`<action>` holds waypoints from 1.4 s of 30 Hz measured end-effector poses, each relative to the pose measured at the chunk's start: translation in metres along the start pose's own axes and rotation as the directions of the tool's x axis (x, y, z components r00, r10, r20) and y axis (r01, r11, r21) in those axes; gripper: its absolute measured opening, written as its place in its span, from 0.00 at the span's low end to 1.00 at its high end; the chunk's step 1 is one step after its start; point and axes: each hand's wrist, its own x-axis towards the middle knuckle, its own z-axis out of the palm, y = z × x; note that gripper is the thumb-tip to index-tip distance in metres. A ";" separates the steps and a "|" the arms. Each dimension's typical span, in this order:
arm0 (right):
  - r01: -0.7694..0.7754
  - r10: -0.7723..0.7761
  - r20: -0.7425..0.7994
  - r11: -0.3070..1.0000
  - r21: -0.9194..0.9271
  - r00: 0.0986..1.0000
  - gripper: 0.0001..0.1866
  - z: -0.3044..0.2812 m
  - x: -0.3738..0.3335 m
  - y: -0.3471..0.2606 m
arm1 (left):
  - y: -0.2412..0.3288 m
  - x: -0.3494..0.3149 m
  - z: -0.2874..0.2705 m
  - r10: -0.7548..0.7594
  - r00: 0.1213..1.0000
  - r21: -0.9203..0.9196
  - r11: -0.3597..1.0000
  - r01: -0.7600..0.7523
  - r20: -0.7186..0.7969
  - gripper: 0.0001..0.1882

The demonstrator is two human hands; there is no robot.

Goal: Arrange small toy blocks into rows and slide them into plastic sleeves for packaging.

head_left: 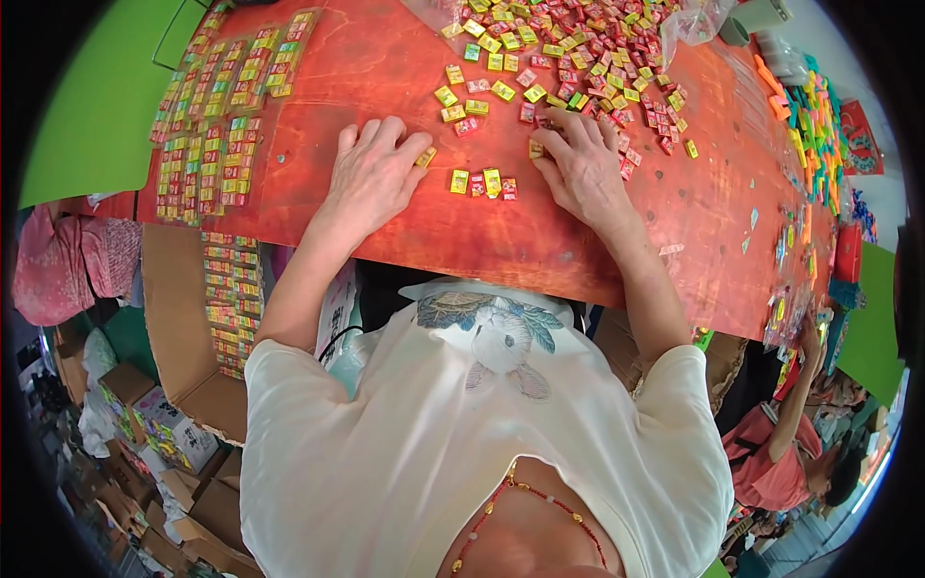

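Observation:
My left hand [374, 175] rests on the red table with thumb and forefinger closed on a small yellow box [426, 157]. Opposite it, at the near edge of a loose pile, my right hand [585, 166] has its fingers curled round another yellow box [536, 149]. Between the hands, a short row alternates yellow and red boxes; a yellow one [460, 181] is at its left end and a red one [509, 189] at its right. Beyond them spreads the pile of tiny red, yellow and green boxes [597, 48].
Clear sheets packed with boxes [236, 159] lie at the table's left. Below them an open carton [183, 318] holds more such rows. Colourful plastic pieces [814, 125] are heaped far right, near a grey cup [734, 32]. Another person [780, 453] works at lower right.

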 end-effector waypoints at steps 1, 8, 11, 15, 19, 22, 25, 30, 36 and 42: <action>-0.015 0.015 0.008 1.000 0.002 1.000 0.12 -0.001 -0.006 -0.002 | 0.002 -0.004 -0.001 0.000 1.000 -0.002 1.000 0.000 0.003 0.19; -0.067 0.063 0.053 0.995 0.080 0.997 0.16 -0.007 -0.025 -0.025 | 0.022 -0.016 0.003 0.040 0.998 -0.043 0.998 -0.042 -0.047 0.16; -0.050 0.045 0.053 0.994 0.094 0.998 0.16 -0.003 -0.025 -0.036 | 0.027 -0.015 0.006 0.050 0.997 -0.039 0.998 -0.052 -0.054 0.16; -0.061 0.053 0.080 0.992 0.112 0.995 0.21 -0.008 -0.027 -0.037 | 0.030 -0.015 0.006 0.027 0.999 -0.051 0.998 -0.028 -0.023 0.22; -0.049 0.038 0.088 0.989 0.136 0.995 0.27 -0.009 -0.025 -0.045 | 0.035 -0.013 0.013 0.045 0.992 -0.023 0.999 -0.048 -0.118 0.30; -0.036 0.028 0.070 0.991 0.127 0.997 0.27 -0.001 -0.020 -0.054 | 0.044 -0.008 0.022 0.033 0.997 -0.077 0.996 -0.039 -0.075 0.29; -0.015 0.010 0.042 0.993 0.113 0.999 0.24 0.012 -0.017 -0.052 | 0.047 -0.004 0.040 0.064 0.988 -0.052 0.996 -0.072 -0.140 0.25; 0.002 -0.007 0.031 0.989 0.145 0.999 0.22 0.007 -0.011 -0.052 | 0.051 -0.004 0.036 0.027 0.990 -0.087 0.995 -0.040 -0.141 0.23; -0.035 0.041 -0.082 0.997 0.069 0.996 0.19 0.006 0.028 -0.035 | 0.036 0.003 0.029 -0.035 0.972 -0.205 0.979 -0.014 -0.234 0.20; -0.173 0.157 -0.147 0.980 -0.101 0.977 0.16 0.020 0.038 0.006 | 0.028 -0.003 0.031 -0.020 0.962 -0.211 0.977 -0.040 -0.274 0.18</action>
